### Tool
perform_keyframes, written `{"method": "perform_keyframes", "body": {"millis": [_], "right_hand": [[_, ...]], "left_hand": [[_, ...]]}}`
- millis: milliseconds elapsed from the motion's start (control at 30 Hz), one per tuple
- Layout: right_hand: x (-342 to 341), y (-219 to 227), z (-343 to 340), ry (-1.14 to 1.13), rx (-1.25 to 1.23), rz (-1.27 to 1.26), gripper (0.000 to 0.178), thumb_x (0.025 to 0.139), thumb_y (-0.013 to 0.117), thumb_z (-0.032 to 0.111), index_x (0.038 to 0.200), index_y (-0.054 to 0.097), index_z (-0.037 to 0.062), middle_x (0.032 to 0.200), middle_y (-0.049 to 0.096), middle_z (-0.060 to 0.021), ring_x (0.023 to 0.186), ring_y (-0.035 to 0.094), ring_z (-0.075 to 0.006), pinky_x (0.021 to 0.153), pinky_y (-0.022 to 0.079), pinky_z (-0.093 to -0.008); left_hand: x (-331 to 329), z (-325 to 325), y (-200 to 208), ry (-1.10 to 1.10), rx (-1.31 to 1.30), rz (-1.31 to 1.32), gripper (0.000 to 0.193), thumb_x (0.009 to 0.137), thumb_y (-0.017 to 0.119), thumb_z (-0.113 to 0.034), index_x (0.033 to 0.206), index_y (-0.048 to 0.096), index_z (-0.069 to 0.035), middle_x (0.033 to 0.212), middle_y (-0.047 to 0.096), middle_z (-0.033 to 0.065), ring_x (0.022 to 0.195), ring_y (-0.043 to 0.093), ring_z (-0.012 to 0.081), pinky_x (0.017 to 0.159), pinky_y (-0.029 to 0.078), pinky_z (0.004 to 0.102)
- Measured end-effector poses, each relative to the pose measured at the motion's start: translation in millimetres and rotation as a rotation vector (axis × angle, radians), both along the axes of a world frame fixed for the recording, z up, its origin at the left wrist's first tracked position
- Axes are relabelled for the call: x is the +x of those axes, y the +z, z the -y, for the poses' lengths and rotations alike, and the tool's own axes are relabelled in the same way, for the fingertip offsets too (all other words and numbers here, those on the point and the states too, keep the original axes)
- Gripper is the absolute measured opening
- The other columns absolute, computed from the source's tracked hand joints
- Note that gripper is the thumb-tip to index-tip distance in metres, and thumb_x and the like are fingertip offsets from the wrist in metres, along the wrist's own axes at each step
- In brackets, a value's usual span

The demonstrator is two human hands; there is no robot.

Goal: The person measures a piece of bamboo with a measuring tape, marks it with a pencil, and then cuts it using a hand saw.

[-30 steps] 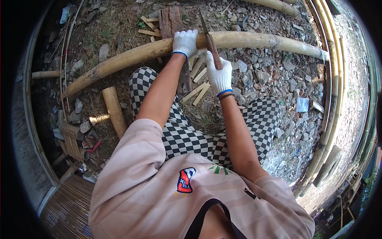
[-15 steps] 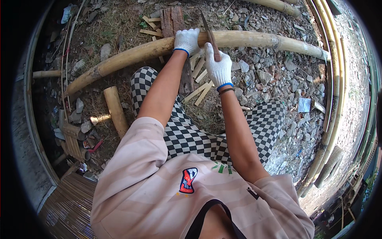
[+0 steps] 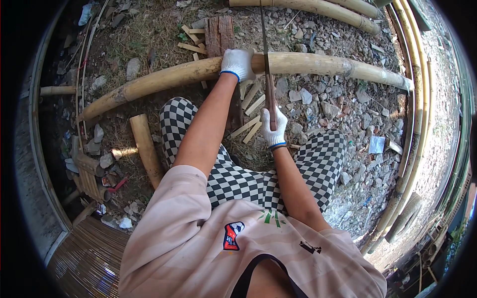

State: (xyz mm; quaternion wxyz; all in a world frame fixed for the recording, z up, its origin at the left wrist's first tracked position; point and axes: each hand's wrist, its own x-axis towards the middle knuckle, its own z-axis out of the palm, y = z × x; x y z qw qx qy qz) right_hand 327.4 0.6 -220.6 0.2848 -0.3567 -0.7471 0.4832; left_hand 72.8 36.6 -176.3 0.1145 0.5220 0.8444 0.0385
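A thick, curved bamboo pole [image 3: 308, 63] lies crosswise in front of me, over a rough wooden block [image 3: 219, 37]. My left hand [image 3: 237, 64], in a white knitted glove with a blue cuff, is closed over the pole near the block. In a matching glove, my right hand [image 3: 275, 127] grips the wooden handle of a long-bladed tool [image 3: 265, 49]. Its narrow dark blade passes over the pole just right of my left hand, nearly edge-on, with its tip out of view. Whether it touches the bamboo, or has teeth, I cannot tell.
Split bamboo strips [image 3: 255, 104] lie around the block. A short bamboo piece [image 3: 144, 144] rests by my left knee. More bamboo poles [image 3: 323, 7] lie at the far side, and long ones [image 3: 416, 119] run along the right. Stony rubble [image 3: 343, 94] covers the ground.
My right hand has drawn back toward me with the tool, and more of the blade shows, now pointing straight away from me. My left hand stays on the pole. The whole view has shifted slightly.
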Motion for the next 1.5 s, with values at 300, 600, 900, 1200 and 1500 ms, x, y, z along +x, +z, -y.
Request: {"method": "perform_keyframes", "body": {"millis": [300,600,900,1200,1500], "right_hand": [[-54,101,-41,-0.055,-0.372,0.165,0.046,0.103,0.069,0.043,0.103,0.072,-0.0029,0.078,0.070,-0.0227,0.077,0.072,-0.0285,0.074,0.055,-0.0406],[-9,40,26,-0.211,-0.109,-0.068,0.033,0.103,0.071,0.033,0.098,0.068,0.0002,0.076,0.064,-0.0191,0.064,0.055,-0.0302,0.068,0.052,-0.0386],[1,2,17,-0.126,-0.088,-0.012,0.023,0.103,0.071,0.023,0.104,0.065,0.0009,0.086,0.067,-0.0137,0.078,0.062,-0.0206,0.076,0.053,-0.0367],[-18,-1,0,-0.129,-0.301,-0.023,0.022,0.102,0.072,0.021,0.108,0.068,0.0011,0.088,0.069,-0.0124,0.078,0.061,-0.0199,0.075,0.052,-0.0342],[4,174,-18,-0.085,-0.076,0.175,0.039,0.105,0.068,0.038,0.103,0.068,-0.0010,0.079,0.068,-0.0183,0.068,0.062,-0.0299,0.067,0.053,-0.0383]], "left_hand": [[-10,-1,-4,-0.010,-0.148,0.039,0.068,0.066,0.091,-0.043,0.122,0.069,-0.011,0.115,0.076,0.0168,0.109,0.074,0.0337,0.096,0.056,0.0473],[22,24,-53,0.022,0.193,-0.441,0.058,0.072,0.087,-0.037,0.121,0.064,-0.014,0.102,0.071,0.0082,0.097,0.071,0.0282,0.087,0.049,0.0477],[2,0,-7,-0.019,-0.141,0.014,0.063,0.063,0.090,-0.041,0.115,0.072,-0.012,0.114,0.077,0.0155,0.107,0.075,0.0317,0.095,0.055,0.0484],[-39,-24,9,-0.133,-0.354,0.190,0.073,0.059,0.089,-0.048,0.121,0.074,-0.014,0.119,0.077,0.0150,0.108,0.074,0.0337,0.099,0.058,0.0444],[-15,-9,4,-0.040,-0.200,0.061,0.086,0.061,0.093,-0.044,0.135,0.066,-0.012,0.122,0.076,0.0182,0.113,0.074,0.0356,0.097,0.059,0.0467]]}}
